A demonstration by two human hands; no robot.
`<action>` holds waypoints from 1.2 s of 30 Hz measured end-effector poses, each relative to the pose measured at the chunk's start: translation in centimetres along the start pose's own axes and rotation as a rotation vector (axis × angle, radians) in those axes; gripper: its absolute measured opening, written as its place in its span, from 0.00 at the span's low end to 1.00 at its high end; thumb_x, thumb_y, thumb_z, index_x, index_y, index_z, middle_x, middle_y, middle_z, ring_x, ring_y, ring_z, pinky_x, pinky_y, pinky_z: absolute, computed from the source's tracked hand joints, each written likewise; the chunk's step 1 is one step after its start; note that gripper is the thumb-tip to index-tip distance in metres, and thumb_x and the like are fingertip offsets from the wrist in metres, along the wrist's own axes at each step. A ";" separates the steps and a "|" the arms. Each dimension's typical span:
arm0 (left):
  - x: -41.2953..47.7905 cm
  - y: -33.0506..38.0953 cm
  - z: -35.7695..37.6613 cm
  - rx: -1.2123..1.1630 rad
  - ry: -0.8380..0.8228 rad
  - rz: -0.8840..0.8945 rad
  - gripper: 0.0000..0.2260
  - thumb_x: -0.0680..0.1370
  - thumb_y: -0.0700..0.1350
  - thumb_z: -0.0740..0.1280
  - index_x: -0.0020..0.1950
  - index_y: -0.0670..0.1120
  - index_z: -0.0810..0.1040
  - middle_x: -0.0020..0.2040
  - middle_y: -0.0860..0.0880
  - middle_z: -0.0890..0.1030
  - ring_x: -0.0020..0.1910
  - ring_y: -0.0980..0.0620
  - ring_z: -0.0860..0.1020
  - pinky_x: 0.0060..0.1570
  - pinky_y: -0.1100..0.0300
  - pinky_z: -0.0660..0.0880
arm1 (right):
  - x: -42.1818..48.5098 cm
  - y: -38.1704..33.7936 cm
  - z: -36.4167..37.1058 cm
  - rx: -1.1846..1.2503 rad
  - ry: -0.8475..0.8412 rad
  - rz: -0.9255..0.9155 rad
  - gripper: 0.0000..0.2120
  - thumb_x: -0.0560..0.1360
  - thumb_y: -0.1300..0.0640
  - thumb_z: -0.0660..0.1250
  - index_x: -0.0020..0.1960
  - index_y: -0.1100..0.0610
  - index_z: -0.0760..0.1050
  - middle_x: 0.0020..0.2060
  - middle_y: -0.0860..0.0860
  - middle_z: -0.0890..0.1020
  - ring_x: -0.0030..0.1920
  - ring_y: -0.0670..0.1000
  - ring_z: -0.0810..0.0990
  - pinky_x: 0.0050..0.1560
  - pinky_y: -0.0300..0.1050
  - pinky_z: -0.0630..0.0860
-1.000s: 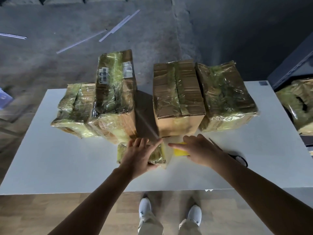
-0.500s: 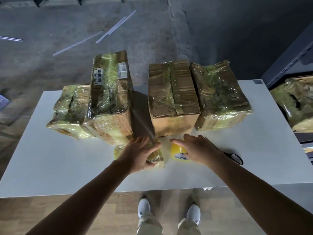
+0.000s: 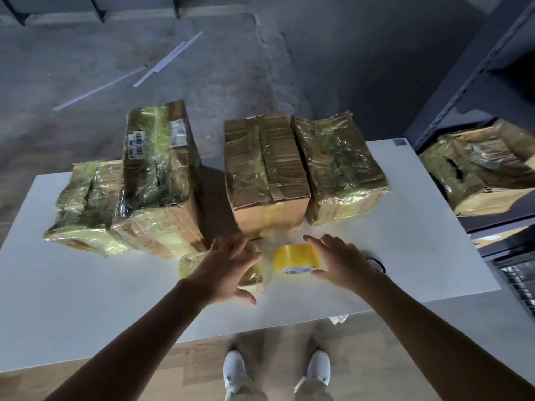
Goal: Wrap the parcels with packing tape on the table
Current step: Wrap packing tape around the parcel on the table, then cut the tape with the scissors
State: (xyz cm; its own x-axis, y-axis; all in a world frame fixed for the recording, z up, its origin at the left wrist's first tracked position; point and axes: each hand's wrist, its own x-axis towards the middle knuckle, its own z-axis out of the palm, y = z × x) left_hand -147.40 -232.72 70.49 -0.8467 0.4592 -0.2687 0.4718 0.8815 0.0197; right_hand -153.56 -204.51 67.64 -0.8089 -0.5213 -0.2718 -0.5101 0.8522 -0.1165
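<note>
Several tape-wrapped cardboard parcels stand along the far side of the white table (image 3: pixel 86 299): a low one (image 3: pixel 84 204), a tall one with labels (image 3: pixel 159 175), a brown box (image 3: pixel 266 175) and a shiny one (image 3: pixel 338 166). A small wrapped parcel (image 3: pixel 254 273) lies near the front edge. My left hand (image 3: pixel 225 267) rests spread on top of it, thumb on its near side. Just to the right is a yellow packing tape roll (image 3: pixel 292 257). My right hand (image 3: pixel 341 264) curls round the roll's right side, index finger over the far edge and thumb on the near rim.
Black scissor handles (image 3: pixel 377 264) peek out behind my right hand. A dark metal shelf (image 3: pixel 463 82) at the right holds another wrapped parcel (image 3: pixel 480 169). Concrete floor with pale strips lies beyond the table. My white shoes show below the table's front edge.
My right hand and the tape roll have shifted right, away from the small parcel, and the roll is now more exposed. My left hand stays on the small parcel.
</note>
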 end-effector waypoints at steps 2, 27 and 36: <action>0.6 0.7 -0.9 0.018 0.083 0.024 0.37 0.59 0.70 0.73 0.60 0.48 0.78 0.66 0.40 0.72 0.65 0.39 0.72 0.57 0.43 0.71 | -0.5 0.1 0.1 0.032 -0.004 0.035 0.36 0.75 0.42 0.64 0.77 0.48 0.53 0.65 0.52 0.69 0.63 0.54 0.70 0.56 0.50 0.71; 13.3 15.5 -1.4 -0.354 0.190 -0.015 0.10 0.78 0.43 0.61 0.57 0.44 0.77 0.57 0.45 0.77 0.59 0.44 0.71 0.51 0.53 0.68 | -4.1 6.0 3.1 0.066 -0.015 0.471 0.14 0.81 0.53 0.58 0.66 0.54 0.66 0.61 0.54 0.69 0.60 0.54 0.73 0.56 0.47 0.74; 13.4 16.5 -2.2 -0.676 0.005 -0.319 0.10 0.79 0.42 0.59 0.55 0.40 0.77 0.52 0.43 0.81 0.53 0.44 0.78 0.47 0.56 0.73 | -3.9 5.9 1.8 0.338 -0.097 0.512 0.14 0.77 0.54 0.63 0.61 0.58 0.70 0.52 0.57 0.78 0.53 0.58 0.78 0.51 0.46 0.73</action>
State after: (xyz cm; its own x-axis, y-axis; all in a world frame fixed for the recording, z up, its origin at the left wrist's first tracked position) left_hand -151.46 -211.78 69.39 -0.9189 0.1688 -0.3565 -0.0498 0.8469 0.5295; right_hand -152.88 -197.34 66.35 -0.8881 -0.0501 -0.4569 0.0690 0.9683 -0.2402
